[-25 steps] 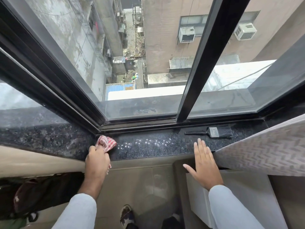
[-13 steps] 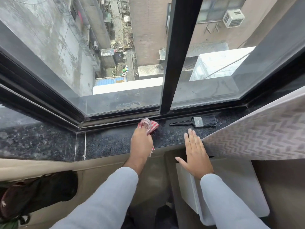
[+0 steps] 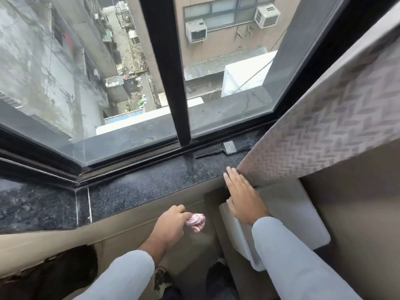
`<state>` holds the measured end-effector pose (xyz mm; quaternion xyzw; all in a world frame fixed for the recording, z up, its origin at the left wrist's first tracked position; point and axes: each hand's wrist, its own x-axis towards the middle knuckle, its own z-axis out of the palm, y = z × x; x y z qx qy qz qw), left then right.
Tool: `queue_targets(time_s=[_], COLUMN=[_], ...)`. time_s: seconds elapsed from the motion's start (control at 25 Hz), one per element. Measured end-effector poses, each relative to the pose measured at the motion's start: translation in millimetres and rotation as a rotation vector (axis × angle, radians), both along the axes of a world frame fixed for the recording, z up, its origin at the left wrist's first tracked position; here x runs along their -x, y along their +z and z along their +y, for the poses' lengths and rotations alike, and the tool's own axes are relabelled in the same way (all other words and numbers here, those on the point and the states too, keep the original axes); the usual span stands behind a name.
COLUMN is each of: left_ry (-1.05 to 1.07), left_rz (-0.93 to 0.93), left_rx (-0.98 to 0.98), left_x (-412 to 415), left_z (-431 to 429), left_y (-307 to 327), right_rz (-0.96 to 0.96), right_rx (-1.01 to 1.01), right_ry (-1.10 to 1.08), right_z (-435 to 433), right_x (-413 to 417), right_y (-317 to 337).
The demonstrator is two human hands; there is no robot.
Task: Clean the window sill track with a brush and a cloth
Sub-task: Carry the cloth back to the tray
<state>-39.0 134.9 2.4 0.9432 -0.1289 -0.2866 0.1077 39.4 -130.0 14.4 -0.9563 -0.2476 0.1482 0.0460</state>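
My left hand (image 3: 171, 226) is shut on a bunched red-and-white striped cloth (image 3: 195, 221), held off the sill, below its front edge. My right hand (image 3: 242, 198) lies flat with fingers together at the sill's right front edge, beside a patterned panel. A black brush (image 3: 229, 148) with a grey ferrule lies on the dark granite sill (image 3: 151, 187), close to the black window track (image 3: 134, 163), its handle pointing left. Neither hand touches the brush.
A herringbone-patterned panel (image 3: 324, 118) leans over the sill's right end. A white box-like object (image 3: 287, 217) sits under my right forearm. A dark bag (image 3: 49, 276) lies at the lower left. A black vertical window bar (image 3: 166, 68) divides the glass.
My left hand swept the cloth rightward along the sill, then pulled it back off the sill and down below the edge. My right hand stayed near the sill's right edge.
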Motion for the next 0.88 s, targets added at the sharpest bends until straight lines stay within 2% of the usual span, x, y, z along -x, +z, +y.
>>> queue_targets(time_s=[0.08, 0.2, 0.28, 0.36, 0.44, 0.56, 0.72, 0.8, 0.88], left_ry=[-0.061, -0.165, -0.321, -0.484, -0.611, -0.721, -0.692, -0.635, -0.614], left_rz=[-0.047, -0.396, -0.522, -0.500, -0.436, -0.243, -0.045, 0.038, 0.030], left_rx=[0.067, 0.212, 0.324, 0.417, 0.407, 0.231, 0.042, 0.034, 0.068], left_x=[-8.8, -35.1, -51.2, -56.7, -51.5, -38.6, -27.8, -29.7, -36.0], left_z=[-28.6, -62.8, -105.7, -157.9, -200.3, -233.6, -245.6, -243.7, -234.5], left_y=[11.0, 38.0, 43.8, 32.4, 7.8, -28.2, -50.4, -42.7, -27.0], right_rz=[0.057, 0.121, 0.083, 0.115, 0.127, 0.125, 0.108, 0.122, 0.124], right_rx=[-0.028, -0.042, -0.029, -0.006, 0.013, 0.016, 0.027, 0.037, 0.048], right_ry=[-0.192, -0.431, -0.596, -0.686, -0.728, -0.725, -0.681, -0.679, -0.646], right_z=[-47.3, -96.4, -124.9, -146.9, -157.5, -165.3, -168.6, -167.3, -162.2], right_x=[47.9, 112.2, 149.3, 179.9, 199.5, 204.4, 208.0, 204.4, 192.6], right_y=[-14.6, -36.6, -44.1, -51.0, -63.0, -74.7, -80.9, -75.3, -64.7])
